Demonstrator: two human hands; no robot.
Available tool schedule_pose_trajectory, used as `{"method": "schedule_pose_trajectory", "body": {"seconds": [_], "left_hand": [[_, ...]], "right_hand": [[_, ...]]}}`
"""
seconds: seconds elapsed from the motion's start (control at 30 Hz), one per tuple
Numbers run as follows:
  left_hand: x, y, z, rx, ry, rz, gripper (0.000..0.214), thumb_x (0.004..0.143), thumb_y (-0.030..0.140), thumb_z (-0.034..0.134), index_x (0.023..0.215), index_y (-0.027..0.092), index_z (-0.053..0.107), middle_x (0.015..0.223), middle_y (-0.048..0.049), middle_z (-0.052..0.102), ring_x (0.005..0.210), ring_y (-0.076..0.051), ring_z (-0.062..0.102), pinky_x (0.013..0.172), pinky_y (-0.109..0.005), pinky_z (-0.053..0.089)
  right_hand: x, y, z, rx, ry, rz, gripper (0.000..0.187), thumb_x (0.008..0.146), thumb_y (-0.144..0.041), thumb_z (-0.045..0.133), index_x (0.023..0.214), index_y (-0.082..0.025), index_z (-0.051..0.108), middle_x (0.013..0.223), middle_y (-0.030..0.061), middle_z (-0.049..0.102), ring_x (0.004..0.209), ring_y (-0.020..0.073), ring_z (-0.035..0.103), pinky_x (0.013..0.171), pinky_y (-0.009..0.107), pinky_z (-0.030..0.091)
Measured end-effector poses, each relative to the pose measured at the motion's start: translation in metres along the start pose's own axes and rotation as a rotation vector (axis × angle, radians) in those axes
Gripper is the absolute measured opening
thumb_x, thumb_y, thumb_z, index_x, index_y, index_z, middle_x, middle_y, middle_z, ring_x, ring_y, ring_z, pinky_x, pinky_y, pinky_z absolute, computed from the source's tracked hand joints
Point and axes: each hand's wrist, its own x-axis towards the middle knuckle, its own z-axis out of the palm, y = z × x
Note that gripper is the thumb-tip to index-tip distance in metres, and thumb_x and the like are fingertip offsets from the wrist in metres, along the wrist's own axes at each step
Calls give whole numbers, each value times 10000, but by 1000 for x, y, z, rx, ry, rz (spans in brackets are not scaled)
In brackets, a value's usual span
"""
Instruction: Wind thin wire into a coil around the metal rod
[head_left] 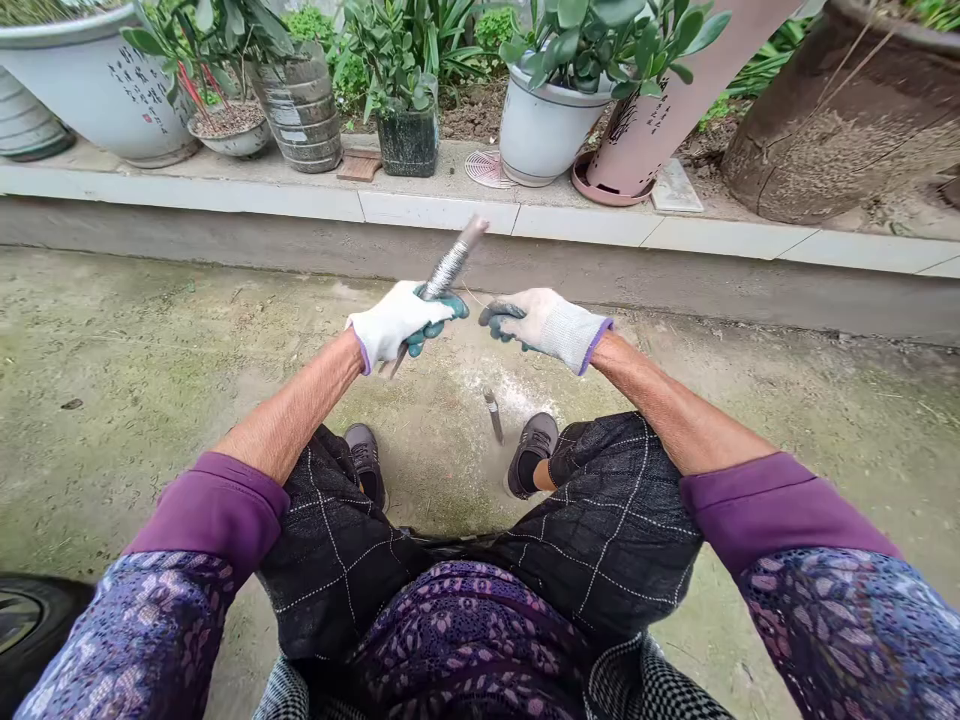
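Observation:
My left hand point(409, 318), in a white glove with green-coated fingers, is closed around a stick wound with silvery wire point(450, 268). The stick slants up and to the right, its far end slightly blurred. A thin strand of wire point(472, 295) runs from the winding toward my right hand point(544, 320). That hand wears a matching glove, and its fingers are pinched together where the strand ends; the exact grip is hidden. On the ground between my shoes lies a short, thin rod-like piece point(493, 415) with a pale band, beside scattered white powder point(517, 393).
A low tiled ledge point(442, 212) crosses ahead, bearing several potted plants, among them a white pot point(551, 125) and a tall pink pot point(630, 140). A large brown jar point(832, 120) stands at right. Part of a black wheel point(37, 630) shows at lower left.

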Motion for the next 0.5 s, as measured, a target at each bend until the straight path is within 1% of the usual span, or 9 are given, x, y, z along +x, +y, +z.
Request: {"method": "schedule_pose_trajectory", "body": {"seconds": [0.07,0.1,0.13,0.2,0.27,0.33,0.4,0.43,0.5], "left_hand": [[2,1,-6,-154,59,4,235,846,317,673,1021,161,656,515,93,396,374,-39,244,378,-205,276],[2,2,-9,-202,74,11,239,863,323,657,1040,162,648,511,98,381,375,-41,238,380,-205,280],[2,4,-11,-222,77,17,250,878,339,646,1056,164,644,509,98,376,375,-44,238,382,-205,284],[-2,9,-13,-189,49,22,288,904,402,630,1072,169,648,516,89,397,370,-44,244,384,-206,297],[-6,14,-12,-123,-10,26,337,924,470,601,1066,170,660,536,72,436,365,-39,255,389,-206,318],[-8,17,-8,-76,-76,25,351,928,490,586,1033,166,670,549,58,458,363,-35,267,388,-204,326],[-6,18,-3,-50,-133,24,326,911,478,609,978,165,669,554,50,467,366,-33,281,385,-200,323],[-5,18,-1,-48,-156,30,314,899,474,628,948,167,662,558,49,467,369,-33,288,385,-198,321],[-2,19,2,-57,-185,47,314,886,484,646,903,171,634,565,51,457,377,-30,284,385,-195,312]], "right_hand": [[4,6,-2,-112,100,-58,248,842,-178,631,1042,-202,776,1007,74,763,865,211,676,780,323,529],[6,9,-4,-152,143,-68,259,845,-181,634,1062,-194,774,1064,86,760,944,236,674,857,353,522],[7,11,-6,-165,172,-60,270,852,-188,629,1083,-181,769,1092,100,756,989,255,669,897,377,517],[11,13,-7,-95,186,-27,321,860,-182,609,1151,-157,744,1123,115,747,999,262,670,870,384,539],[17,10,-6,72,193,3,408,839,-144,597,1234,-156,698,1167,110,731,953,235,674,751,340,571],[26,3,-3,272,224,30,486,799,-92,597,1273,-178,659,1199,91,716,889,197,667,645,287,572],[35,-7,2,428,234,43,448,766,-57,612,1191,-186,674,1139,71,722,824,164,647,618,257,570],[38,-12,5,491,208,44,376,756,-48,622,1104,-176,689,1065,63,728,790,151,633,624,252,573],[39,-21,10,613,96,26,200,751,-58,646,921,-158,682,904,48,713,739,137,613,645,259,586]]}}
